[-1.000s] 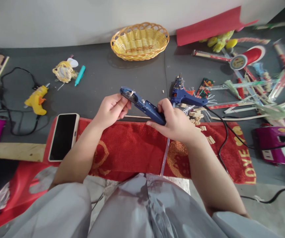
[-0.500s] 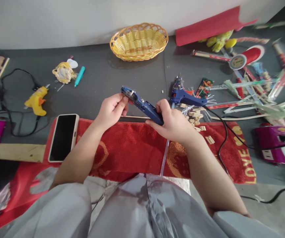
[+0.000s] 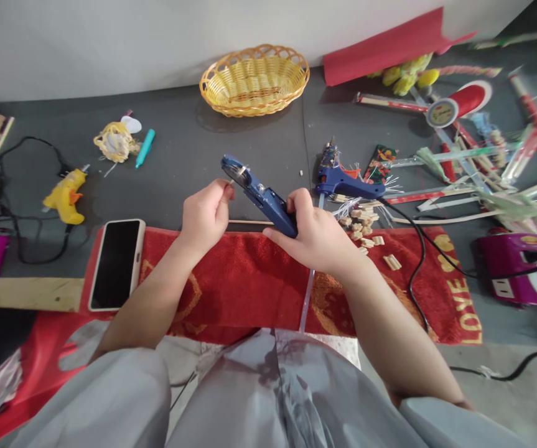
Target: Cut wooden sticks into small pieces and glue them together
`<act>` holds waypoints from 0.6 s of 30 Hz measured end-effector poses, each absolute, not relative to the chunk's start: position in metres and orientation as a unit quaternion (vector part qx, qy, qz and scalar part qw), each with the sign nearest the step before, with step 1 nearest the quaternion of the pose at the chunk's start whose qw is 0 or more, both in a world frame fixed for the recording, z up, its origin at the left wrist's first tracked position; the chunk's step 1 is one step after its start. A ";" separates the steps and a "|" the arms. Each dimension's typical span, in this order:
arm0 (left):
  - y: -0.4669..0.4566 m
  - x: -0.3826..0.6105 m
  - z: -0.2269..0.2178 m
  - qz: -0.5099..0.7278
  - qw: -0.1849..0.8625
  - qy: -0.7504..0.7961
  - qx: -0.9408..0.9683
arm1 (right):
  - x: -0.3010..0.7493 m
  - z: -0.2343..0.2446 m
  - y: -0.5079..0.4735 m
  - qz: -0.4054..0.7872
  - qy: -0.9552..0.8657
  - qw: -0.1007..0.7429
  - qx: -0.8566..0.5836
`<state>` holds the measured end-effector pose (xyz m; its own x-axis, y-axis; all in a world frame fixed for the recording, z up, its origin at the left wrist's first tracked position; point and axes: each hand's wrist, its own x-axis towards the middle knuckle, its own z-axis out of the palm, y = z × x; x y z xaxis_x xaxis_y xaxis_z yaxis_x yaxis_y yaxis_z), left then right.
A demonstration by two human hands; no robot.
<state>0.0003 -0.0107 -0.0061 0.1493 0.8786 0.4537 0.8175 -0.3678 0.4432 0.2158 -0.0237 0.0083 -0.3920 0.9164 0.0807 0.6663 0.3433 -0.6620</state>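
My right hand (image 3: 317, 230) is wrapped around the handles of a blue hand cutter (image 3: 266, 202), which looks like pruning shears. Its curved head points up and to the left. Close to that head, my left hand (image 3: 207, 211) is closed in a pinch on a thin, pale stick, of which only a small end shows at the jaws. Beyond my right hand lies a blue glue gun (image 3: 345, 180), with a clear glue stick running out of its back. Several short wooden pieces (image 3: 361, 221) are heaped beside it. Below both hands is a red towel (image 3: 249, 280).
A wicker basket (image 3: 256, 84) stands by the wall. At left are a yellow glue gun (image 3: 66, 196), a teal marker (image 3: 145, 149) and a phone (image 3: 116, 264). Wrapped sticks and a red ribbon spool (image 3: 459, 104) clutter the right side. A black cord (image 3: 420, 274) crosses the towel.
My left hand has drawn slightly down and away from the cutter's head, and a bit of stick now shows between them. The whole view has shifted slightly.
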 end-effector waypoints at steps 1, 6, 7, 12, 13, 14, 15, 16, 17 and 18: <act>-0.011 0.001 -0.005 0.338 0.066 0.559 0.754 | 0.216 0.008 -0.024 0.271 -0.788 0.230 -0.503; -0.011 0.001 -0.005 0.352 0.117 0.550 0.748 | 0.217 0.008 -0.023 0.264 -0.792 0.234 -0.499; -0.010 0.001 -0.005 0.353 0.118 0.547 0.749 | 0.218 0.008 -0.023 0.265 -0.791 0.232 -0.500; -0.009 0.000 -0.003 0.358 0.125 0.537 0.754 | 0.218 0.010 -0.023 0.271 -0.788 0.237 -0.499; -0.009 0.000 -0.002 0.357 0.128 0.537 0.753 | 0.218 0.010 -0.023 0.271 -0.789 0.240 -0.496; -0.009 -0.001 -0.001 0.354 0.133 0.539 0.753 | 0.218 0.010 -0.023 0.270 -0.791 0.243 -0.493; -0.009 -0.001 0.000 0.351 0.138 0.540 0.753 | 0.218 0.009 -0.022 0.267 -0.792 0.245 -0.491; -0.009 -0.001 0.001 0.348 0.142 0.540 0.753 | 0.218 0.009 -0.022 0.265 -0.793 0.248 -0.489; -0.009 -0.002 0.002 0.344 0.146 0.540 0.754 | 0.219 0.008 -0.022 0.262 -0.794 0.251 -0.487; -0.009 -0.002 0.003 0.342 0.150 0.539 0.755 | 0.219 0.008 -0.022 0.261 -0.795 0.254 -0.485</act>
<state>-0.0020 -0.0086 0.0029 0.1849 0.9162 0.3556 0.7109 -0.3745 0.5953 0.2189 -0.0223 0.0080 -0.3999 0.9040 0.1510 0.6387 0.3931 -0.6615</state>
